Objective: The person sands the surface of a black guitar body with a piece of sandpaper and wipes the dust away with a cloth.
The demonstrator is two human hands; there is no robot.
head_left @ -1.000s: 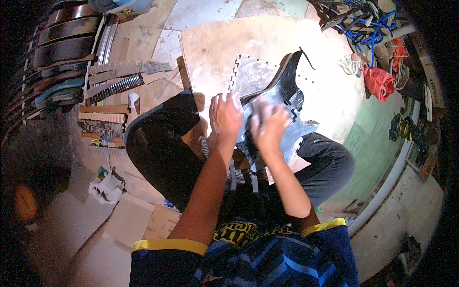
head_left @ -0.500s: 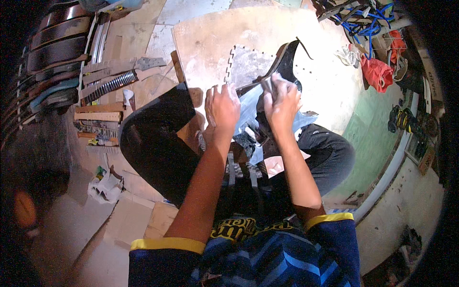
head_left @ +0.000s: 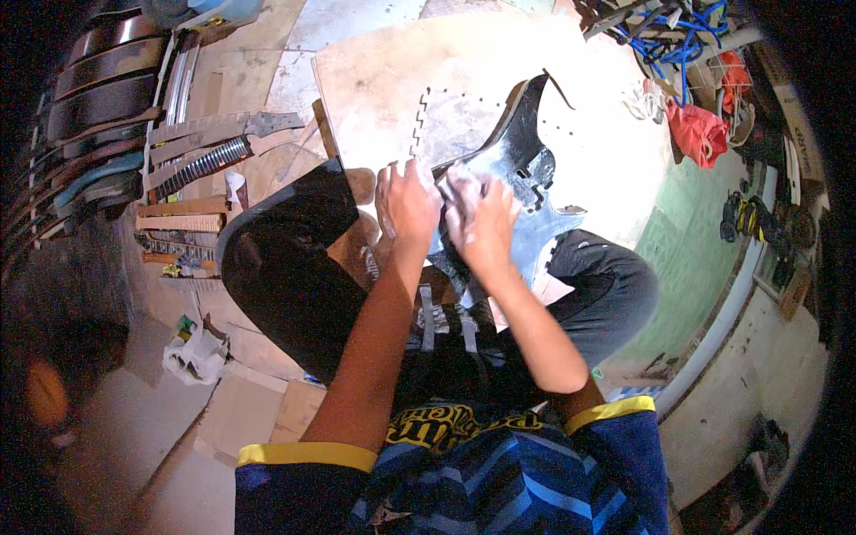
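Note:
A dark, glossy electric guitar body (head_left: 499,152) with pointed horns and cut-out cavities lies across my lap and the pale board before me. My left hand (head_left: 408,203) has its fingers curled over the body's left edge. Close beside it, my right hand (head_left: 480,209) presses on the body's face with bent fingers, whitened by dust. Whatever is under the right fingers is hidden. Cloudy pale residue shows on parts of the body.
The pale board (head_left: 374,80) carries a grey interlocking mat (head_left: 459,120). On the left lie guitar necks (head_left: 201,165) beside a rack of guitar bodies (head_left: 98,111). A white plastic bag (head_left: 194,352) is near my left knee. A red bag (head_left: 697,134) and blue cords (head_left: 682,45) lie at the far right.
My right hand has moved left and toward me across the guitar body, uncovering its cavities. My left hand stays at the edge, and the view has shifted slightly.

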